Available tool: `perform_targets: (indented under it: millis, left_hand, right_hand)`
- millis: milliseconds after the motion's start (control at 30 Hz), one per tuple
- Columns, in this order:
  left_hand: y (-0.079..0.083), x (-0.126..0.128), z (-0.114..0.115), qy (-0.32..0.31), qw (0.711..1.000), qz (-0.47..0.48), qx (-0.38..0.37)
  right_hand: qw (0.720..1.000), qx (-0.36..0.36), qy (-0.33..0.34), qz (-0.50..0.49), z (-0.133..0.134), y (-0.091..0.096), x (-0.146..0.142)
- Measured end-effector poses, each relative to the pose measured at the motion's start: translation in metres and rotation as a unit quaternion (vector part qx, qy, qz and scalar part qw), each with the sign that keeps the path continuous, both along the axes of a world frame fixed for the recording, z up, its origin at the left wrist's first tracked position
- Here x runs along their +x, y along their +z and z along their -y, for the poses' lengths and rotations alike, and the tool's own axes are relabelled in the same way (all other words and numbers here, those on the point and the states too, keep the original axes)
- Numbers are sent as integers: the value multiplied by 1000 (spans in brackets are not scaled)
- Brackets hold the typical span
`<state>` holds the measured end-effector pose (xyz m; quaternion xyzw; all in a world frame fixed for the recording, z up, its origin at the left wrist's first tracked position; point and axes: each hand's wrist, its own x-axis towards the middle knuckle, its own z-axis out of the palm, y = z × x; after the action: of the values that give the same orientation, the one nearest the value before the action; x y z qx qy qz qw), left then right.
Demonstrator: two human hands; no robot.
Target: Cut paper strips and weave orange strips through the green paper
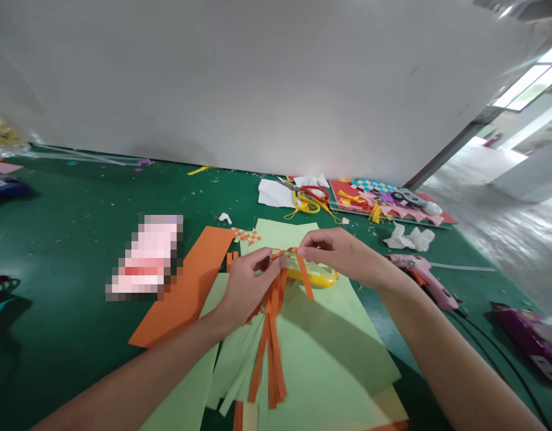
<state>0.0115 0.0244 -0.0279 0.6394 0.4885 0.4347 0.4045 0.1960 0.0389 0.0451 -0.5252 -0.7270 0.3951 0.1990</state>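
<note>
My left hand (251, 281) is closed in a pinch on a small piece of woven orange and green paper. From there several orange paper strips (270, 353) hang down over green sheets. My right hand (336, 251) pinches the upper part of a single orange paper strip (305, 278), whose free end points down. Just behind this strip lies a yellow object with a toothed edge (323, 278), partly covered by the strip and my fingers; its kind is unclear. A checkered orange and green paper piece (247, 234) rests beyond my left hand. Under both hands are light green paper sheets (330, 347).
An orange sheet (190, 287) and a blurred-out pink item (148, 257) lie on the left. Scissors (314, 193), a red board (348, 200) with paper bits and crumpled tissue (408, 237) are behind. To the right are a pink glue gun (426, 278) and a purple object (530, 338).
</note>
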Motion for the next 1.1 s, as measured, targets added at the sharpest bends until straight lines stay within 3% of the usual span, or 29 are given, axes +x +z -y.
perform_targets:
  millis: [233, 500, 800, 1100]
  left_hand:
    - [-1, 0, 1, 0, 1000, -4, 6]
    - [-2, 0, 1, 2, 1000, -6, 5]
    - [1, 0, 2, 1, 1000, -5, -4]
    - [2, 0, 2, 1, 1000, -6, -8]
  right_hand:
    - [992, -69, -8, -101, -1, -3, 0]
    - [999, 28, -14, -34, -5, -10, 4]
    - [996, 90, -25, 4, -8, -10, 8]
    - [997, 69, -14, 16, -8, -8, 9]
